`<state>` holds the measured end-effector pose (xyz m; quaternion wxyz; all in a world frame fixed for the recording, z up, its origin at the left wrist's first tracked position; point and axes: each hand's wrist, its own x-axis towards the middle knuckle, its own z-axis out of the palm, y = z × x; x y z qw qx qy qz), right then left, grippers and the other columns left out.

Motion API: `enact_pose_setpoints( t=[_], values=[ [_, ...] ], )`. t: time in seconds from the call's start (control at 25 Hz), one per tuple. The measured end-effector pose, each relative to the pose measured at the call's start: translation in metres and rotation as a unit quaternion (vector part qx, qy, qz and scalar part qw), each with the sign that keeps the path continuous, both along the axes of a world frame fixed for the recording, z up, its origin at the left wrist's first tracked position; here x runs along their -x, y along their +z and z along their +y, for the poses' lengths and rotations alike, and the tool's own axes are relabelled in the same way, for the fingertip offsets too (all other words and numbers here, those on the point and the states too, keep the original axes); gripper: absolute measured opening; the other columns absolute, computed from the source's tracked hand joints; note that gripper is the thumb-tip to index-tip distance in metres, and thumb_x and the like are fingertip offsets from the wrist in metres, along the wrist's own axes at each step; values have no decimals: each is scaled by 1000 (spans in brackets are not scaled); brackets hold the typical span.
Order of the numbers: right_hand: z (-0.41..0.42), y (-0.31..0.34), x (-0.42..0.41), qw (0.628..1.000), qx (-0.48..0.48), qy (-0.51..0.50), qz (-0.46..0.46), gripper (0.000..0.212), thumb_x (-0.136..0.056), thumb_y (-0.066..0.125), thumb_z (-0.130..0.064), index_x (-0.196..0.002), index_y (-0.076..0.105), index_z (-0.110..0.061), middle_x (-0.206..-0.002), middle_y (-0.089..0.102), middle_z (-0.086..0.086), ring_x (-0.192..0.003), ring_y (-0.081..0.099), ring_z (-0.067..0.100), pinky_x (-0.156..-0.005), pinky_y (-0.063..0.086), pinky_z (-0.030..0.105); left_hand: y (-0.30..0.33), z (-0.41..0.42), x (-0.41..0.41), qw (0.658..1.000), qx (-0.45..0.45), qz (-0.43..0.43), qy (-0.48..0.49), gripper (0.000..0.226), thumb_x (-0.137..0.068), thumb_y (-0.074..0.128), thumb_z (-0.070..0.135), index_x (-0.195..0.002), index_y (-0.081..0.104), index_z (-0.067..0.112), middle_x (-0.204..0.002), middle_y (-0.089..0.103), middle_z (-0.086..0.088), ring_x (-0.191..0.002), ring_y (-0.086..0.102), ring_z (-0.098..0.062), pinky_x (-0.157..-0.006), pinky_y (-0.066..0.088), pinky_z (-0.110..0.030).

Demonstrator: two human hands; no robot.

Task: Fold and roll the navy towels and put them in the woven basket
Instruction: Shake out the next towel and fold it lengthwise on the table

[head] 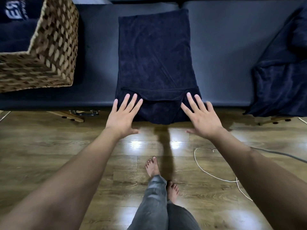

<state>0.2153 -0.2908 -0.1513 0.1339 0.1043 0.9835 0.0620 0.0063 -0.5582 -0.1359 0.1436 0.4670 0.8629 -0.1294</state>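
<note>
A navy towel [154, 52] lies folded into a long strip on the dark table [98, 52], its near end hanging over the front edge with a small fold across it. My left hand [123, 115] and my right hand [200, 115] are spread flat with straight fingers at the two near corners of that end, fingertips on the cloth. The woven basket [54, 52] stands at the table's left and holds dark navy cloth with white lettering [14, 13]. A pile of more navy towels [280, 72] lies at the right.
Below the table edge is a wooden floor [66, 146] with a white cord [214, 175] and a grey cable [279, 154] at the right. My bare feet and a grey trouser leg [156, 196] stand close to the table. Wooden table legs show under the front edge.
</note>
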Motion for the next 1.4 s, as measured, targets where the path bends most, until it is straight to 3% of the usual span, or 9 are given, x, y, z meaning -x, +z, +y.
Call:
enact_pose_setpoints(
  t=[0.2,0.28,0.36,0.56,0.72,0.88,1.16,1.28,1.4],
  values=[
    [12,-17,1,993,-38,40,102,90,-86,63,-6,-161,17,-25,-168,11,16,-150,21,40,-107,33,52,-18,-4,11,994,-50,87,-33,109,-88,71,33,-160,-11,32,-170,-11,3,-157,-6,-25,-124,9,-56],
    [20,-16,1,989,-33,69,129,85,-86,59,-2,-159,22,-22,-166,18,17,-149,26,40,-107,34,50,-22,-8,17,992,-83,84,-48,103,-87,68,15,-161,-2,29,-171,-3,4,-157,0,-24,-124,16,-53],
    [28,-13,-2,988,-20,89,127,86,-84,63,-7,-159,23,-19,-166,20,17,-150,26,39,-110,33,49,-25,-14,22,989,-118,72,-59,101,-84,71,11,-161,6,25,-170,5,4,-157,4,-23,-123,20,-51],
    [41,-10,-3,989,3,110,100,101,-76,79,-20,-160,23,-18,-166,19,16,-150,26,38,-112,33,50,-27,-14,35,984,-66,110,-126,128,-73,77,61,-161,-8,26,-168,-7,0,-155,-6,-24,-124,12,-56],
    [51,-11,-3,986,26,127,104,100,-74,84,-25,-157,32,-14,-165,22,16,-150,28,37,-110,36,50,-34,-11,36,982,-87,115,-119,126,-77,80,34,-159,-16,29,-167,-9,1,-157,0,-26,-122,16,-58],
    [60,-11,-5,975,89,144,144,77,-89,66,-45,-152,38,-10,-162,32,15,-147,35,35,-104,42,48,-24,-17,42,987,-102,50,-115,112,-78,79,34,-161,6,24,-168,-2,6,-156,0,-19,-123,22,-51],
    [62,-5,-2,976,88,139,140,77,-93,38,-63,-149,45,-10,-159,38,12,-145,40,31,-105,43,47,-10,-20,53,987,-103,-43,-116,78,-97,21,72,-161,2,32,-170,-2,7,-157,-7,-19,-125,14,-53],
    [60,-5,-2,976,105,123,147,72,-95,39,-61,-147,50,-11,-157,42,10,-144,41,29,-103,45,46,-8,-21,57,986,-37,2,-162,114,-78,40,88,-161,-7,28,-170,-10,1,-156,-14,-22,-126,11,-55],
    [60,-2,0,975,127,107,145,69,-95,38,-59,-142,55,-11,-155,46,7,-143,43,27,-97,49,46,-12,-23,57,983,-11,54,-173,133,-66,69,78,-161,-7,25,-170,-11,-2,-156,-14,-23,-126,9,-53]
  ],
)
